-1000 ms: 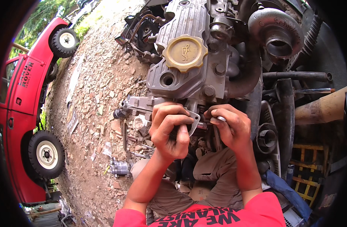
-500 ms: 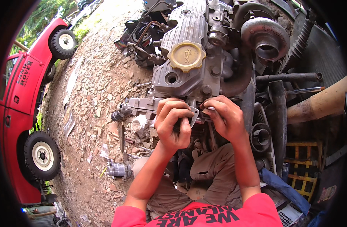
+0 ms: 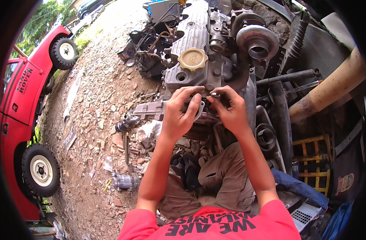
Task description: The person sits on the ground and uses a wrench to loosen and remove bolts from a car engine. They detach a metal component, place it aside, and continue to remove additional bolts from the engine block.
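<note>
Left hand (image 3: 178, 114): grip half-curled; I could not tell whether it held anything.
Right hand (image 3: 232, 107): thumb and fingers drawn close; anything between them was too small to tell.
Flange plate (image 3: 200, 108): was between the hands, just beside the left thumb.
Engine (image 3: 191, 38): stood beyond both hands, yellow oil filler cap (image 3: 193, 60) on top.
Turbocharger (image 3: 257, 42): sat toward the right.

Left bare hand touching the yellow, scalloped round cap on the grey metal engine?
Apart: the head view shows a strip of grey engine cover between the left hand and the cap.
</note>
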`<state>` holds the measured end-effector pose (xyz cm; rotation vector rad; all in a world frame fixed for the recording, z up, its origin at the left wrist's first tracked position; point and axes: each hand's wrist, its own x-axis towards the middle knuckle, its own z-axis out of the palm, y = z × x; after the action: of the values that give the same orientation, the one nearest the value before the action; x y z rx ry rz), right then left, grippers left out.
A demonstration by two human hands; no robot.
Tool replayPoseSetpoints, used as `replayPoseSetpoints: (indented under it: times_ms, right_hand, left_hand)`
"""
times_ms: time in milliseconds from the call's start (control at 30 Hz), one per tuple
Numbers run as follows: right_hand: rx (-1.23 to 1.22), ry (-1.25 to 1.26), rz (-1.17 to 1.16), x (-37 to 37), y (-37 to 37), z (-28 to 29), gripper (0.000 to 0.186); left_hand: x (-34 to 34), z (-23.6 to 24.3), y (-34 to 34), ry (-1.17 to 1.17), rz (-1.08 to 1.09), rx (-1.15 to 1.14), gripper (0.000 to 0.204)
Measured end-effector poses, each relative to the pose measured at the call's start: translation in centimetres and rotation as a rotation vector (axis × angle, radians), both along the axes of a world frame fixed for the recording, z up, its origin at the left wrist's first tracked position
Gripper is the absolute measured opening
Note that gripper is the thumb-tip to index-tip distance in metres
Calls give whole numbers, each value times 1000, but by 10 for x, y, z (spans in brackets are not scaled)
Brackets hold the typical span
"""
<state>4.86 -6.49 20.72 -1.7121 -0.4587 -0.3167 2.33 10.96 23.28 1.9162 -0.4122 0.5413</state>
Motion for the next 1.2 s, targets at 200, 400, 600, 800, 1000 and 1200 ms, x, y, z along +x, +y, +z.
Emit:
replayPoseSetpoints:
  times_ms: [200,400,600,800,1000,1200]
  right_hand:
    - [-122,-243,-32,-3,-2,6,19]
    - [-113,-135,-61,-8,-4,10,20]
    - [-47,-37,-4,-9,-6,9,22]
    - [-119,-171,-16,-11,-5,22,23]
    - [-84,-170,1,-8,-3,18,22]
    - [-129,-238,-19,-13,-6,6,19]
  left_hand:
    - [-1,-8,-8,-155,136,297,17]
    - [-2,-7,-10,-139,93,175,17]
    - [-5,-13,-11,-102,138,215,21]
    - [-5,-12,-13,-147,174,261,19]
    - [-7,-17,-15,-136,203,201,18]
    - [-6,-17,-18,-123,222,121,17]
